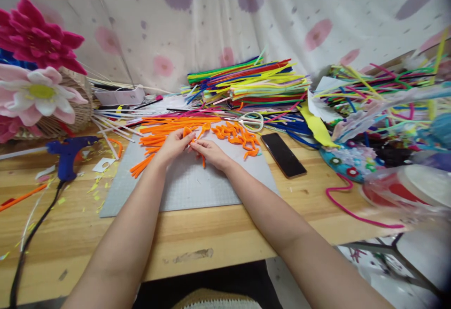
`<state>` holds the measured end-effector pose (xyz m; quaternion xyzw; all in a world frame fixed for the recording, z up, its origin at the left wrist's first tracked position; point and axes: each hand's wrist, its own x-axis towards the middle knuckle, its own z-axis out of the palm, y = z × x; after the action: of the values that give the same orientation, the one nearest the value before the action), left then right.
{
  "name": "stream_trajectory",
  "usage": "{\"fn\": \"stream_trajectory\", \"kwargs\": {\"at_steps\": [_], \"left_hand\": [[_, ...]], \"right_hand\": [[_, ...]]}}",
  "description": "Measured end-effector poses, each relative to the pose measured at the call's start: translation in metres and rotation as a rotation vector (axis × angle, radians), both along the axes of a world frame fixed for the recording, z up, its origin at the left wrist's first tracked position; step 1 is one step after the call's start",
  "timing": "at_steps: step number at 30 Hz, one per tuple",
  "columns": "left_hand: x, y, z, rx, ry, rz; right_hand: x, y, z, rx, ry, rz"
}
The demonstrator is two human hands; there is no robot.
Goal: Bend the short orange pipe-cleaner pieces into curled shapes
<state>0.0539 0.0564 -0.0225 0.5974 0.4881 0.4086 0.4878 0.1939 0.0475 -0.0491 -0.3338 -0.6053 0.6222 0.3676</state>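
Over the grey cutting mat, both my hands meet on one orange pipe cleaner, part of it bent into a loop and one end hanging down. My left hand pinches the bent part between thumb and fingers. Close against it, my right hand is closed on the same pipe cleaner, its fingers partly hidden. Straight orange pipe cleaners lie beside and behind my left hand. To the right on the mat sits a pile of bent orange pieces.
A blue glue gun with a black cord lies left. Scissors rest behind the mat, near stacked coloured pipe cleaners. A phone lies to the right. Fuzzy flowers stand at left; a plastic-wrapped tub is at right.
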Motion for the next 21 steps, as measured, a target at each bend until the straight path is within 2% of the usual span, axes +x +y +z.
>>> {"fn": "stream_trajectory", "kwargs": {"at_steps": [4, 10, 14, 21], "left_hand": [[-0.0011, -0.0001, -0.0031, -0.098, -0.125, 0.027], [0.0023, -0.0009, -0.0053, -0.158, -0.218, 0.025], [0.0034, -0.0015, -0.0068, -0.166, -0.221, -0.008], [0.0054, -0.0004, -0.0100, -0.139, -0.180, 0.016]], "right_hand": [[0.0020, 0.0011, 0.0001, 0.041, 0.036, -0.001], [0.0037, 0.0040, -0.0020, 0.288, -0.062, -0.079], [0.0044, 0.0057, -0.0047, 0.385, -0.140, -0.105], [0.0073, 0.0056, -0.0078, 0.465, -0.302, -0.173]]}}
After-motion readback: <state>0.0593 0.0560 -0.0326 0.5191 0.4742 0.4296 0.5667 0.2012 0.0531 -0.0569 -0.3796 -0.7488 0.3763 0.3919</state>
